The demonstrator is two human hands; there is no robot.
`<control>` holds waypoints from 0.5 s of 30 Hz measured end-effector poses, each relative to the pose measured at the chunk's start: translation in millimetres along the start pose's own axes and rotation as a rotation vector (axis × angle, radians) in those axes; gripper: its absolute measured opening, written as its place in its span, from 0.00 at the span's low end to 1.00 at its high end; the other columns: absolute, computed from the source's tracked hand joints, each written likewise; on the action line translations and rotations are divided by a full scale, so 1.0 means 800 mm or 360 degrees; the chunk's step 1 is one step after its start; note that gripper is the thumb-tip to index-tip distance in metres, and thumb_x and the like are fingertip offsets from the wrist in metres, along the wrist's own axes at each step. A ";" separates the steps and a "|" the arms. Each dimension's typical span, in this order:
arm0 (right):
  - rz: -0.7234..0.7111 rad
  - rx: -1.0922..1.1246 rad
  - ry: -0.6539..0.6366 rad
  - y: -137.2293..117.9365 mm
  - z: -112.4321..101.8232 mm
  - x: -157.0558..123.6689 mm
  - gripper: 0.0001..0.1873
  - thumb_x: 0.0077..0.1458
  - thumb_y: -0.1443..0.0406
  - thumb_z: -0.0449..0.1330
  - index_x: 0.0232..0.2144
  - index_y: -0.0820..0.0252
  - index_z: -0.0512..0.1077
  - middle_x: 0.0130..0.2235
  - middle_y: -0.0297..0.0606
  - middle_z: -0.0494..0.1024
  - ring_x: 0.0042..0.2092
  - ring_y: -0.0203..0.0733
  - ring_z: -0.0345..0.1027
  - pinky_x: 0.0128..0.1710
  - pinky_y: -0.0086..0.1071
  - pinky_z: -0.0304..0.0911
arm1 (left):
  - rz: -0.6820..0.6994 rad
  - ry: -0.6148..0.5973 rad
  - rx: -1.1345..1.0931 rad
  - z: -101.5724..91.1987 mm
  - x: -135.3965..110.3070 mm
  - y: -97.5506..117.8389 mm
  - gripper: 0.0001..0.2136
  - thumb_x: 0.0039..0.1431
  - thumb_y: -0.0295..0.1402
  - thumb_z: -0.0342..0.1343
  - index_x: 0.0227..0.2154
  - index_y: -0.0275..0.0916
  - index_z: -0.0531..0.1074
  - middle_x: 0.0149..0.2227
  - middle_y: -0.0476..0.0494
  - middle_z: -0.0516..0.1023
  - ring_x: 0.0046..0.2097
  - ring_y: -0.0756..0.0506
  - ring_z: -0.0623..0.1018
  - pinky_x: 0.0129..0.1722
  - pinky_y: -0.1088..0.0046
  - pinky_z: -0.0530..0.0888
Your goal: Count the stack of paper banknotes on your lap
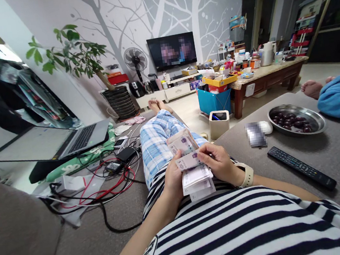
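I sit on a grey sofa with my legs stretched out in blue checked trousers. My left hand is closed around a stack of banknotes and folded paper slips, held upright over my lap. My right hand, with a pale wristband, pinches one purple note at the top of the stack between thumb and fingers.
A black remote and a metal bowl of dark fruit lie on the sofa to my right, near another person's foot and blue clothing. To my left are an open laptop, tangled cables and a potted plant. A cluttered low table stands ahead.
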State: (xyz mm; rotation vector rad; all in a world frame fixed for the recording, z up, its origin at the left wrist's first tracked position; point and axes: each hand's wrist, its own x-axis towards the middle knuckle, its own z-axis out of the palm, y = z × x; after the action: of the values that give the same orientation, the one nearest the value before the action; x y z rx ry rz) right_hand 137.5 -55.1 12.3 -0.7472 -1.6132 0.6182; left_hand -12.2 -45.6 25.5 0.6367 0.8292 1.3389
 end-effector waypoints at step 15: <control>0.0039 -0.0001 0.0092 0.002 0.000 0.002 0.16 0.60 0.57 0.62 0.23 0.57 0.68 0.23 0.30 0.69 0.26 0.35 0.60 0.29 0.31 0.56 | 0.0101 0.0203 0.0085 0.009 -0.004 0.006 0.03 0.47 0.26 0.66 0.27 0.35 0.77 0.25 0.47 0.81 0.34 0.43 0.82 0.36 0.71 0.78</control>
State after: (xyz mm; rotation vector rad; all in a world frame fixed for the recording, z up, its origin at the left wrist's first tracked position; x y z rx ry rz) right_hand 137.7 -53.0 12.0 -0.7800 -1.5531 0.6083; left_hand -9.0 -47.4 34.1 0.6286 0.9572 1.4306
